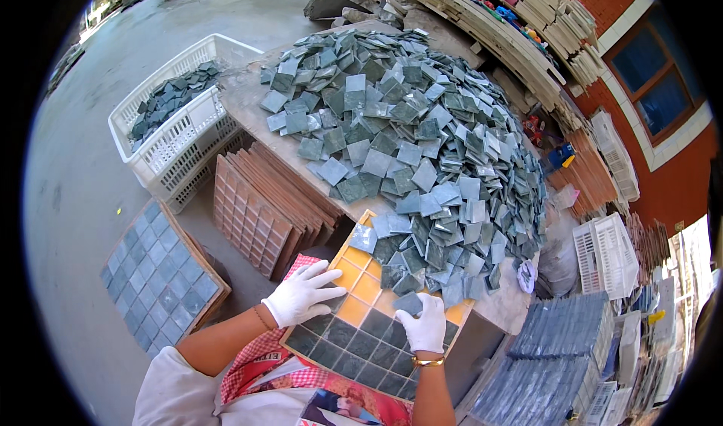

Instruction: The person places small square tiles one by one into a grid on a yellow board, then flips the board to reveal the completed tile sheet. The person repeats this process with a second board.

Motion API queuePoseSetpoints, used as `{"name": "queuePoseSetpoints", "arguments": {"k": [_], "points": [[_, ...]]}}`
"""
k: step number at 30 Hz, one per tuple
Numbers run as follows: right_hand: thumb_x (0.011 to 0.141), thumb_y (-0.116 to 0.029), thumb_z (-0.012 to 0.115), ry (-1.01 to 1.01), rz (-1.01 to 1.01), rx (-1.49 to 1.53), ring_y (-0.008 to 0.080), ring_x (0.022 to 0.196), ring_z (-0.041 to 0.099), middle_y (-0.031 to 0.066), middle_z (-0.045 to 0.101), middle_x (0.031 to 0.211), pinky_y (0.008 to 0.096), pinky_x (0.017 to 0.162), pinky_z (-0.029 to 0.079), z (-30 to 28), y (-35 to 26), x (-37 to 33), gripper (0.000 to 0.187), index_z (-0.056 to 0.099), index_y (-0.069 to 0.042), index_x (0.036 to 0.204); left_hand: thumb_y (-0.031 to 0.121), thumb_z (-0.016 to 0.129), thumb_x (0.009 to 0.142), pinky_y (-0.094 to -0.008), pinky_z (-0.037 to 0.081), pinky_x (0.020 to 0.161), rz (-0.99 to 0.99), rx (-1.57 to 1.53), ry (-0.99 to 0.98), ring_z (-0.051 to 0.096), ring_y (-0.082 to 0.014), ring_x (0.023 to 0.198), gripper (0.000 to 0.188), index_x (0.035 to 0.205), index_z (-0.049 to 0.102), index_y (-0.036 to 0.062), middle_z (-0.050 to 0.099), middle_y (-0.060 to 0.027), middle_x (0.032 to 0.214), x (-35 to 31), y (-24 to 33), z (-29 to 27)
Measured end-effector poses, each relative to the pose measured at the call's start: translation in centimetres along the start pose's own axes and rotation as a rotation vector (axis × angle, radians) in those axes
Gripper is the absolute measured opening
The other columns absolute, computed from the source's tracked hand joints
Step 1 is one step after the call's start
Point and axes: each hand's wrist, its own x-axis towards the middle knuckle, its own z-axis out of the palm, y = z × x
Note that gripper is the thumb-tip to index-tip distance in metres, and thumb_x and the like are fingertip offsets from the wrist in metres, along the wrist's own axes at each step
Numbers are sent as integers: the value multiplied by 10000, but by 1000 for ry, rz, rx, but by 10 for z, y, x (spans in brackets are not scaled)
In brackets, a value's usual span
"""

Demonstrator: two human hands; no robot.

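Note:
A yellow grid tray [363, 285] lies tilted in front of me, its near rows filled with dark grey-green square stone tiles [361, 345]. My left hand [305, 294], in a white glove, rests on the tray's left side with its fingers stretched over the grid. In a white glove too, my right hand [423, 325] pinches a loose stone tile [407, 303] above the tray's right part. Just beyond, a large heap of square stone tiles [407, 125] covers the table and spills onto the tray's far edge.
At left stand white plastic crates [162, 159] with tile pieces, a row of brown grid trays [260, 215] and a stack topped by a tile-filled tray [158, 275]. Bundled tile sheets [561, 343] and white crates [606, 257] stand at right. Stacked boards [489, 27] line the back.

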Motion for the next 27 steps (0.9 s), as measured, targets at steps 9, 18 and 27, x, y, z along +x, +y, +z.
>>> {"name": "queuePoseSetpoints", "arguments": {"k": [9,18,27], "points": [[817,-173,693,-226,73,498,325,902,645,159,662,946,386,770,503,2,-54,-19,232,626,-59,1008,170,704,727,-400,423,925,2,8,91,517,-270,1075,372,1081,601,122,565,-63,1104,4,3,-16],[832,-197,670,-191,-288,127,327,913,596,134,588,984,412,771,489,38,-52,0,285,607,-114,1097,167,726,687,-397,429,906,-85,41,-52,525,-285,1020,307,968,611,123,561,-73,1006,23,3,-14],[770,-207,725,-211,-205,91,298,881,600,117,583,918,401,733,500,33,-59,-19,295,600,-111,1020,145,717,701,-400,437,848,-56,-97,-100,531,-312,946,254,931,612,116,539,-102,956,22,3,-26]]}}
